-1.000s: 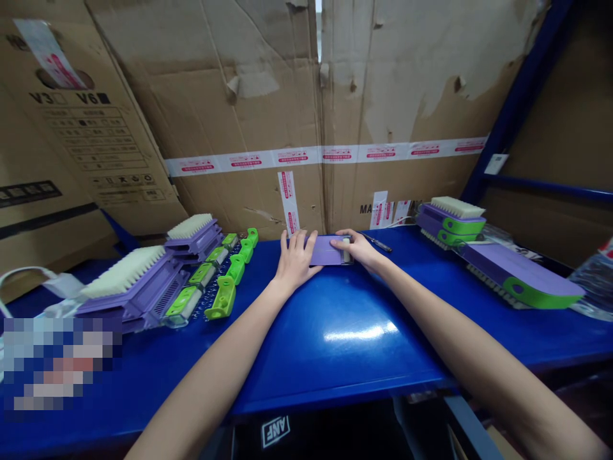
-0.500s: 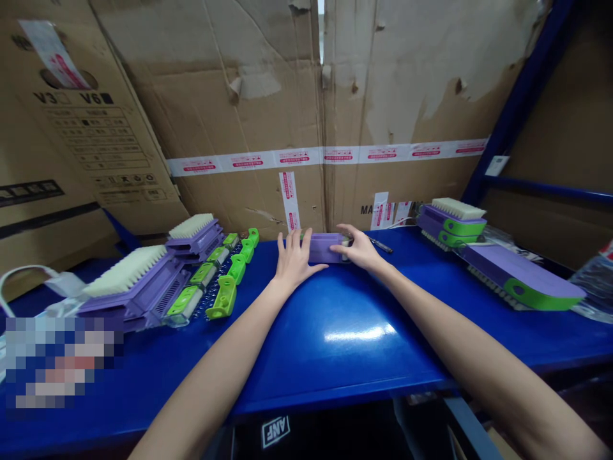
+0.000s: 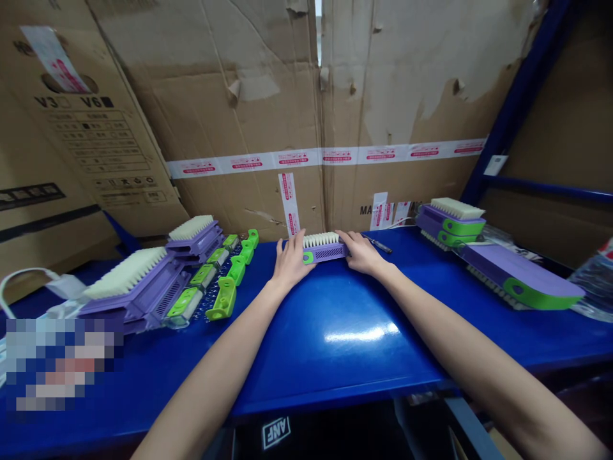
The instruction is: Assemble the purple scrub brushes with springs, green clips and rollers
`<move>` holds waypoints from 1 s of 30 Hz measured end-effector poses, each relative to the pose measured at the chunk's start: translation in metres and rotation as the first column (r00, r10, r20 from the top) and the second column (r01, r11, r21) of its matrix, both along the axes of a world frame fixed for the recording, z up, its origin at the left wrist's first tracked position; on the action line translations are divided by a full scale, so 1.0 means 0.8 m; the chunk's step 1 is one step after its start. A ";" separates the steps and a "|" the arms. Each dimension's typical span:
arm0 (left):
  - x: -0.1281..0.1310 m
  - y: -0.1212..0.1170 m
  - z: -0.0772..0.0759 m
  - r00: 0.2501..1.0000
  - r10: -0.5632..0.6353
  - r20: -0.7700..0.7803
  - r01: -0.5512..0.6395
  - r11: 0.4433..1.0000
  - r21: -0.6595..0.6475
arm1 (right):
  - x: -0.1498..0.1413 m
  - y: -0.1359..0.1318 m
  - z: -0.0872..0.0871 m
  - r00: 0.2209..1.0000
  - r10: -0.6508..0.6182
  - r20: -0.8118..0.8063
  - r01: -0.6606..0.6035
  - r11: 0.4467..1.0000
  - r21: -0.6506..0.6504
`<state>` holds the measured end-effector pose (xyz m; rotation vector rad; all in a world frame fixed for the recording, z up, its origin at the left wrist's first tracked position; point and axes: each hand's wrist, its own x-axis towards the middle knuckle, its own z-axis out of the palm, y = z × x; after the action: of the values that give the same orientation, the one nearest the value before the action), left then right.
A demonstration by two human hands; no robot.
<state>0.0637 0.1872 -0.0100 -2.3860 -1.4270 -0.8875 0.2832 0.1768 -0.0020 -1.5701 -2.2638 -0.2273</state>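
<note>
A purple brush (image 3: 330,252) with cream bristles facing up lies between my two hands, low over the blue table near the cardboard wall. Its left end carries a green piece. My left hand (image 3: 290,260) grips that left end, its fingers bent behind the brush. At the opposite end, my right hand (image 3: 361,253) is closed round the purple body and hides its tip. A dark pen-like tool (image 3: 380,245) lies just beyond my right hand.
To the left are stacked purple brush bodies (image 3: 138,287), green-topped blocks (image 3: 194,291) and a row of bright green end pieces (image 3: 224,295). Purple-and-green brushes (image 3: 527,271) stand at the right. Cardboard (image 3: 249,115) closes off the back of the blue table (image 3: 335,364).
The purple piece has been turned over, so its bristles now point up and its green end shows. Both hands have closed in on its ends.
</note>
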 end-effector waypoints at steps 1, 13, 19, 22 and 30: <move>0.000 0.000 0.000 1.000 -0.018 -0.008 0.018 1.000 0.008 | 0.000 -0.001 0.000 1.000 -0.025 0.010 0.025 0.999 -0.020; 0.008 -0.007 0.003 0.999 -0.053 -0.003 0.053 0.999 0.007 | -0.002 -0.007 0.008 0.978 -0.200 0.058 0.205 0.974 -0.095; 0.023 -0.021 0.006 0.988 0.152 -0.022 -0.152 0.988 0.029 | -0.014 -0.011 0.017 0.974 -0.219 -0.058 0.219 0.976 -0.007; 0.029 -0.029 0.007 0.975 0.220 0.004 -0.220 0.974 0.051 | -0.026 -0.016 0.023 0.970 -0.197 -0.145 0.203 0.979 0.025; 0.039 -0.043 0.005 0.910 -0.414 0.014 0.411 0.907 0.087 | -0.032 -0.021 0.042 0.908 -0.195 -0.370 0.190 0.981 -0.051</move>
<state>0.0947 0.1524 -0.0057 -2.6666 -0.8790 -1.0574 0.2576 0.1601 0.0314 -1.6808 -1.8249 0.0377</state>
